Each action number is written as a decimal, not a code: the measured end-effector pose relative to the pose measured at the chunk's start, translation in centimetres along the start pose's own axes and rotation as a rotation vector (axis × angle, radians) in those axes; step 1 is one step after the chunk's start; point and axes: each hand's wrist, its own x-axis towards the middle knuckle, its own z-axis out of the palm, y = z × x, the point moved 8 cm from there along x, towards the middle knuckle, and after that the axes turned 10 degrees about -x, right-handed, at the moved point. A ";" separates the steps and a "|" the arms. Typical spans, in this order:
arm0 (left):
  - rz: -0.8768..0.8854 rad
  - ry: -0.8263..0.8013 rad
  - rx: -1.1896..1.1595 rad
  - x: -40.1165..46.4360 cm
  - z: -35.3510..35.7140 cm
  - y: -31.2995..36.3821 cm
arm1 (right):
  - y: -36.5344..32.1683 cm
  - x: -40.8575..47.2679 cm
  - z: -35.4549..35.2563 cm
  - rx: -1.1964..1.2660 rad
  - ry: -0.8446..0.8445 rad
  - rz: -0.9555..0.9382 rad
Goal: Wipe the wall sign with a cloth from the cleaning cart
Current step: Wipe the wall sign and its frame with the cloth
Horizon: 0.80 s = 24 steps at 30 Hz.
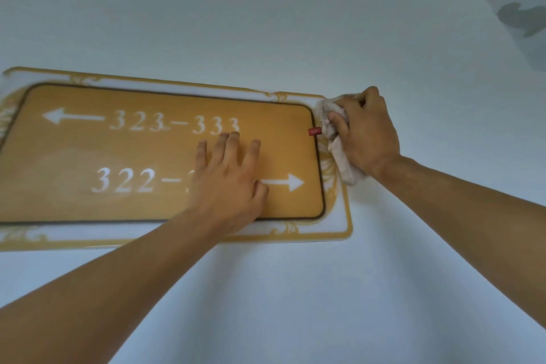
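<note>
The wall sign (124, 145) is a wide gold panel with white room numbers and arrows, set on a white plate with a gold ornamental border. My left hand (229, 177) lies flat on the panel's lower right part, fingers spread, covering some digits of the bottom line. My right hand (365, 131) presses a crumpled off-white cloth (342, 161) against the sign's right border, near its top right corner. A small red tag (314, 131) sticks out of the cloth over the panel's edge.
Plain pale wall (266, 15) surrounds the sign on all sides. A grey shadow patch (523, 19) shows at the upper right. The sign's left end runs out of view.
</note>
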 end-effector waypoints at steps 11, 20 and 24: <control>-0.057 0.023 0.117 2.6 0.7 1.2 | 0.5 7.0 4.4 0.178 -0.012 -0.074; -0.145 0.085 0.089 3.5 0.3 -0.6 | -0.7 7.2 6.7 0.104 0.017 -0.083; -0.169 0.120 0.042 3.0 1.5 -0.4 | -0.9 7.2 7.3 0.093 0.013 -0.085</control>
